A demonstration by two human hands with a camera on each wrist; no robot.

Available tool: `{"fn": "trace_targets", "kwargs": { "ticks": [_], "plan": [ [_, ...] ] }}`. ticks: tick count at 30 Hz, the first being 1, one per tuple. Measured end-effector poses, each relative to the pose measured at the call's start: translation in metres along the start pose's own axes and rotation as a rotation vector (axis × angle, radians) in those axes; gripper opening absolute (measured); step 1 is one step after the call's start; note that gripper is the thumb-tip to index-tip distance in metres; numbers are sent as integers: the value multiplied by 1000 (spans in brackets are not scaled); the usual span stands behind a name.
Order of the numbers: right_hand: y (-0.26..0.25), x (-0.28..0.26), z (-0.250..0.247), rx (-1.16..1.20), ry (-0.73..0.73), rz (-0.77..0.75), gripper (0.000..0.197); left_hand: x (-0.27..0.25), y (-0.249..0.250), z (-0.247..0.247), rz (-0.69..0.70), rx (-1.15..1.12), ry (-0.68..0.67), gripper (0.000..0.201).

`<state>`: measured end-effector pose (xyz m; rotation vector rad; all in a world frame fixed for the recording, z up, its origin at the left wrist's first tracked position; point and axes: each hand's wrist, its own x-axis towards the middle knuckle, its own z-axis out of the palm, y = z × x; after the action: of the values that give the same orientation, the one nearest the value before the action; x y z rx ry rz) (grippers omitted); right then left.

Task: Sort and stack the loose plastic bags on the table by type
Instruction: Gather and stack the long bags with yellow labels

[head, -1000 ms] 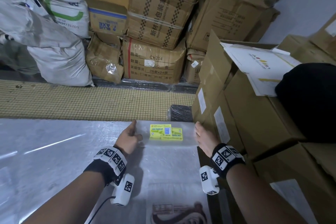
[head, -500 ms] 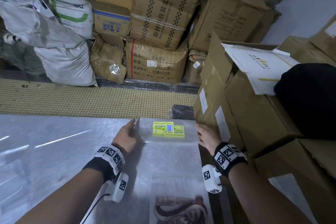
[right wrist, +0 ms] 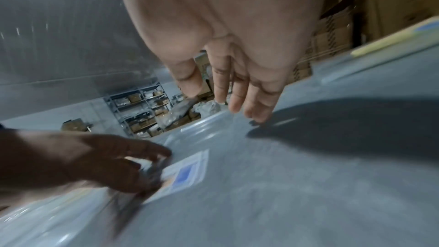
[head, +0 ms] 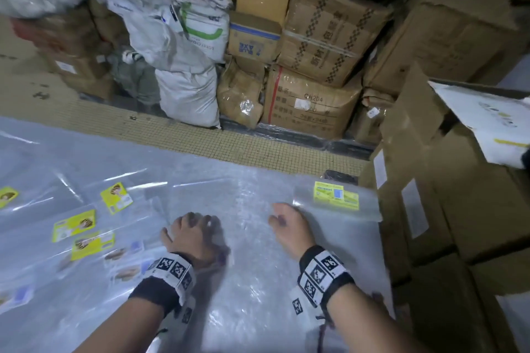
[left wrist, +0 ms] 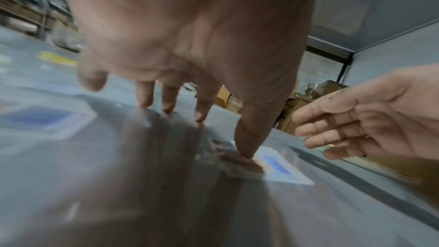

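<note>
- The left hand (head: 195,233) is spread over the worktop (head: 252,281); its fingertips (left wrist: 246,152) press down on a clear plastic bag (right wrist: 187,174) with a blue-and-white label. The grip is loose, the fingers nearly straight, with nothing clasped.
- The right hand (head: 288,228) hangs just above the plastic, fingers straight and together, holding nothing.
- Just beyond the right hand, at the worktop's far right corner, lies a stack of clear bags (head: 338,203) topped by a yellow label with a blue patch.
- To the left, loose bags with yellow labels (head: 116,198) lie scattered and overlapping on the worktop.
- Cardboard boxes (head: 447,209) stand against the worktop's right edge; more boxes and white sacks (head: 186,89) are piled beyond the tiled floor.
</note>
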<state>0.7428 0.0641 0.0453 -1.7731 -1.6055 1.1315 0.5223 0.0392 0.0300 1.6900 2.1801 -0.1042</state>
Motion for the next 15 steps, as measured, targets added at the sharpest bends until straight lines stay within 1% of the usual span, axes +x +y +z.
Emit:
{"fn": "trace_targets", "kwargs": {
  "ticks": [2, 4, 5, 7, 9, 10, 12, 13, 14, 15],
  "plan": [
    [-13, -11, 36, -41, -102, -1, 42, -11, -26, 4, -7, -20, 14, 70],
    [-23, -23, 65, -141, -155, 4, 47, -22, -49, 10, 55, -42, 37, 68],
    [-24, -27, 78, -229, -150, 5, 49, -25, -59, 13, 90, -44, 41, 69],
    [-24, -33, 101, -415, -105, -2, 53, -26, -77, 18, 135, -73, 16, 78],
    [-23, -36, 118, -502, -66, 10, 54, -20, -96, 21, 190, -221, -12, 88],
    [-23, -37, 126, -533, -60, 41, 55, -16, -106, 22, 231, -345, -26, 87],
    [-29, -39, 137, -610, -31, 84, 56, -10, -126, 20, 294, -587, -49, 70],
    [-32, -38, 144, -663, 3, 77, 54, -7, -138, 18, 314, -658, -25, 60],
    [-36, -38, 151, -716, 47, 66, 52, -2, -151, 17, 322, -698, 24, 55],
    [-41, -37, 159, -753, 85, 58, 55, 1, -163, 13, 319, -711, 94, 53]
  ]
}}
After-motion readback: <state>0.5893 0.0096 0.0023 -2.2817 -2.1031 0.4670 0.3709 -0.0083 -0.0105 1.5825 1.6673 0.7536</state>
